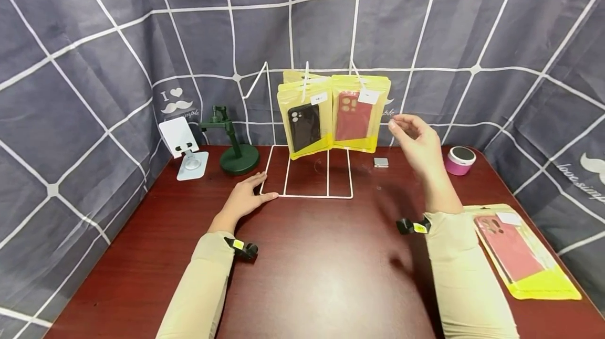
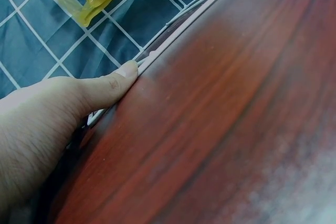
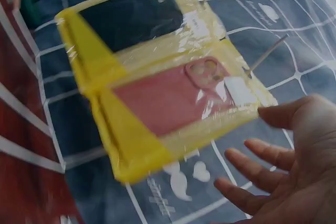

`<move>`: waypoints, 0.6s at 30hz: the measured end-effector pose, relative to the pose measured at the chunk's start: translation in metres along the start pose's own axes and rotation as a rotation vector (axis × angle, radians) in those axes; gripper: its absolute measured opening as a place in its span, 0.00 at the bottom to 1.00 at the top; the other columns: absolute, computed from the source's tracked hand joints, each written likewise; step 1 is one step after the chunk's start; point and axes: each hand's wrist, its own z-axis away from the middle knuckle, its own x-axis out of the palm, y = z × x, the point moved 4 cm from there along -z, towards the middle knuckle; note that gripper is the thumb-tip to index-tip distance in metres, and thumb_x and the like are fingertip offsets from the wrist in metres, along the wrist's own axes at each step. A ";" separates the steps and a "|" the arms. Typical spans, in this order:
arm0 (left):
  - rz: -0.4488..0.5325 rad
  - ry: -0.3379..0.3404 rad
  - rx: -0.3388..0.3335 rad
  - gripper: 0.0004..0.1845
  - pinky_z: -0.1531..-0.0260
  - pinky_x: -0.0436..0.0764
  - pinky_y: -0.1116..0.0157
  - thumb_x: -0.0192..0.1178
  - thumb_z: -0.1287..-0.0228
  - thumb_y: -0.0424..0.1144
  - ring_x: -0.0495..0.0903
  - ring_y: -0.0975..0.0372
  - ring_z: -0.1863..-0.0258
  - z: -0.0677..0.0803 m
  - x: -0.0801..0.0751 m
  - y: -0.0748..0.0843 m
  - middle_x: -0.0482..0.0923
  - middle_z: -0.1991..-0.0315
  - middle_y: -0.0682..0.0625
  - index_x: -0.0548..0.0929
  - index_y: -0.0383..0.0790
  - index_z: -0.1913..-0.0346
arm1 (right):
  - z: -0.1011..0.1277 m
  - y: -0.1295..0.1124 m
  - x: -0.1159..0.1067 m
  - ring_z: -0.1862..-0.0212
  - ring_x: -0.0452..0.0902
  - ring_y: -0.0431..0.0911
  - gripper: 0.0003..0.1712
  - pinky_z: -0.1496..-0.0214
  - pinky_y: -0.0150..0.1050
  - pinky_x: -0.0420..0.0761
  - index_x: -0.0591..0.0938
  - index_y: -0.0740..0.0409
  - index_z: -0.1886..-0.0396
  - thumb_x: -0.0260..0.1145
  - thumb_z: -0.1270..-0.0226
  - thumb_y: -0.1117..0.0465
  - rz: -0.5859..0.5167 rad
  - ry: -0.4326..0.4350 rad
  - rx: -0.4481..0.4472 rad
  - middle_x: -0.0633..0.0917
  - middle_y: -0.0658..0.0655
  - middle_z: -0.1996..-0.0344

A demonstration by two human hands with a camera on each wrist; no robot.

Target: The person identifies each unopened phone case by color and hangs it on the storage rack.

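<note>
Red case pouch (image 1: 360, 114) hangs just left of the spread right hand (image 1: 418, 142); flat left hand (image 1: 246, 200) touches the wire rack (image 1: 306, 195).

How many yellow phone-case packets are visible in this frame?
3 clearly: a black-case packet and a red-case packet hanging on the white wire rack, one red-case packet lying on the table. Another seems hidden behind the black one.
</note>
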 end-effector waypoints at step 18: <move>-0.016 0.011 -0.005 0.47 0.29 0.62 0.48 0.65 0.42 0.68 0.60 0.52 0.25 0.001 -0.009 -0.006 0.65 0.25 0.47 0.71 0.43 0.26 | 0.066 0.120 -0.164 0.52 0.81 0.50 0.27 0.57 0.35 0.76 0.79 0.65 0.42 0.71 0.34 0.54 0.635 -0.532 0.025 0.84 0.68 0.50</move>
